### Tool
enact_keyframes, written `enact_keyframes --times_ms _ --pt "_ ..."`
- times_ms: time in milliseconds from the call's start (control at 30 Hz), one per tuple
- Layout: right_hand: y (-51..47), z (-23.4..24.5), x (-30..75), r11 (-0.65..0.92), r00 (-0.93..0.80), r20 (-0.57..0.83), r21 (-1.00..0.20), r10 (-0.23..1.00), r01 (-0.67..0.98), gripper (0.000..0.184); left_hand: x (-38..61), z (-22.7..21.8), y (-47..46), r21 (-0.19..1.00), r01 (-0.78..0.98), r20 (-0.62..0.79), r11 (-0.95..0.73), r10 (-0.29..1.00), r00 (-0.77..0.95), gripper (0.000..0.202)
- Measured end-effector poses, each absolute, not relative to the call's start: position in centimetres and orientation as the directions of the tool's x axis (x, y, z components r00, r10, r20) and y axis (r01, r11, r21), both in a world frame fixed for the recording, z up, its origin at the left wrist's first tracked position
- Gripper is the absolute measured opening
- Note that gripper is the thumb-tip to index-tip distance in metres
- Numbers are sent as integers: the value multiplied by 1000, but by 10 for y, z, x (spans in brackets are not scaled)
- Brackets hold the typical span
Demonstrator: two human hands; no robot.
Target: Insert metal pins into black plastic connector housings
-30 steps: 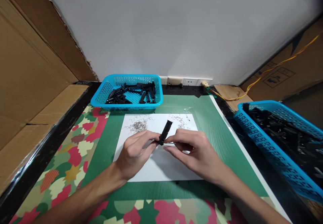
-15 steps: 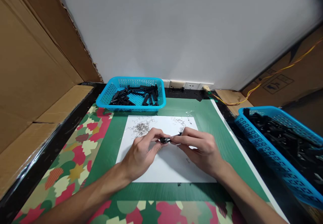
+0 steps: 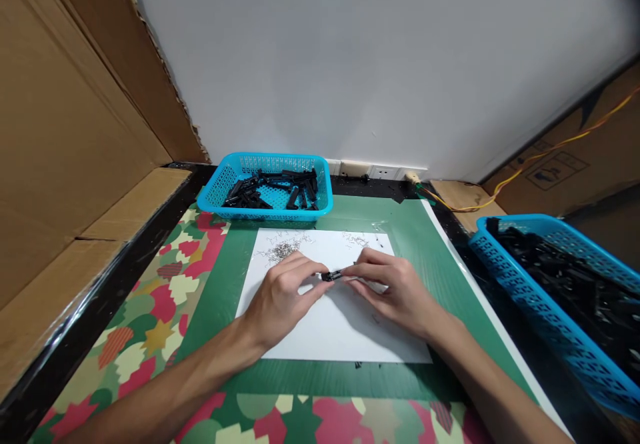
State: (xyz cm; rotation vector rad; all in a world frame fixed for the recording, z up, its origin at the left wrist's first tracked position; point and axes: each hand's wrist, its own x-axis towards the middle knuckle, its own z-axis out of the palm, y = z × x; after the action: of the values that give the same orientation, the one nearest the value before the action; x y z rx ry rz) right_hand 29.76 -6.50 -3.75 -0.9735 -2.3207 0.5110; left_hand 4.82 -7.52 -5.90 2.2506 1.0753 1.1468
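Observation:
My left hand (image 3: 283, 294) pinches a small black plastic part (image 3: 330, 276) between thumb and fingertips, just above a white sheet (image 3: 310, 337). At the part's right end, my right hand (image 3: 395, 291) is closed with its fingertips together; what they grip is too small and too covered to make out. Dark bits show by those fingers. Beyond my left hand lies a heap of tiny metal pieces (image 3: 283, 251) on the sheet. A looser scatter of small metal pieces (image 3: 356, 239) is spread behind my right hand.
A blue basket (image 3: 265, 215) with black plastic parts stands at the back by the wall. Another blue basket (image 3: 545, 311), full of black pieces, is at the right. Cardboard (image 3: 65, 97) rises on the left. A yellow cable (image 3: 495, 194) runs from the wall sockets.
The view has shifted slightly. The black part has turned a little between my fingers, and my right fingertips have shifted slightly at its right end. Both hands stay closed.

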Motion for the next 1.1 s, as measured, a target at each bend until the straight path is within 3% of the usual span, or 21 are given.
enact_keyframes --times_ms 133,300,433,633,1100 --pt "-60 -31 297 609 -568 276 -564 775 558 28 49 -64 -75 634 463 501 -619 785 364 8" --pt "-60 -26 293 603 -484 365 -548 796 579 23 50 -70 -73 602 485 505 -634 773 384 4" --pt "-64 -15 277 524 -323 412 -661 852 538 18 50 -72 -73 574 482 515 -662 749 416 4" --pt "-62 -18 254 369 -273 271 -824 923 430 27 50 -71 -73 535 487 535 -690 723 438 13" --pt "-64 -24 255 446 -339 307 -746 889 495 24 51 -67 -74 536 469 538 -702 712 451 12"
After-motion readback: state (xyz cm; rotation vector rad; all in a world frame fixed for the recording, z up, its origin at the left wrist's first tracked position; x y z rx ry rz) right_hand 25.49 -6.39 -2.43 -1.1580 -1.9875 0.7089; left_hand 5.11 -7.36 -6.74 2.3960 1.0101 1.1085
